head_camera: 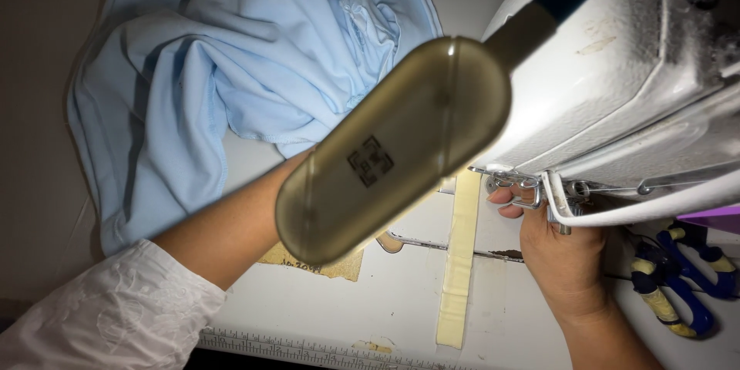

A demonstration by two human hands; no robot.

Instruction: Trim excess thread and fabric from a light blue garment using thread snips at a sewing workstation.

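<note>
A white sewing machine [617, 69] fills the upper right. An oval lamp head [393, 150] on a dark arm hangs close to the camera and hides the needle area. My left forearm [231, 223], in a white sleeve, reaches under the lamp toward the light blue fabric [216, 54] heaped on the table; my left hand is hidden behind the lamp. My right hand [559, 250] is up at the presser foot area under the machine head, fingers touching the metal parts there [524, 193].
The white table [385, 308] has a pale tape strip [459, 262] running toward me and a ruler scale along its front edge [308, 347]. Blue and yellow handled scissors [678, 285] lie at the right. A brown paper scrap [324, 262] sits by my left arm.
</note>
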